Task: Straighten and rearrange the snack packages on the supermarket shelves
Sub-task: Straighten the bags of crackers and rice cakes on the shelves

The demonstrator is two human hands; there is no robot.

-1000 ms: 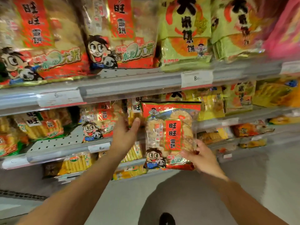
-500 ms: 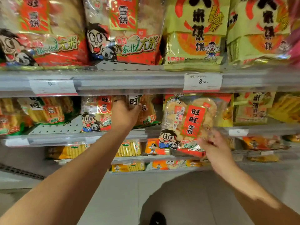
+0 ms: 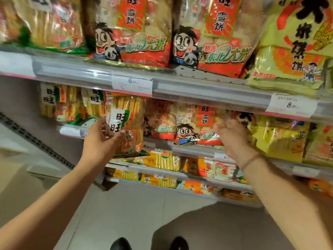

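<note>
My left hand (image 3: 101, 141) grips an orange senbei cracker pack (image 3: 128, 123) with a white and green label, thumb on its front, holding it out in front of the second shelf (image 3: 196, 147). A red and white snow cracker pack (image 3: 195, 126) with a cartoon boy stands upright on that shelf. My right hand (image 3: 233, 139) hovers at this pack's right edge, blurred, with fingers loosely spread and nothing in them. More senbei packs (image 3: 59, 105) stand at the shelf's left end.
Large red cracker bags (image 3: 212, 38) and a yellow bag (image 3: 295, 51) fill the top shelf (image 3: 207, 90). Yellow packs (image 3: 281, 139) stand right of my right hand. Small packs (image 3: 163, 159) line the lower shelves. Grey floor and my shoes (image 3: 120, 244) are below.
My right hand has set the red and white pack onto the second shelf and let go. My left hand has taken hold of an orange senbei pack. The view shifted left.
</note>
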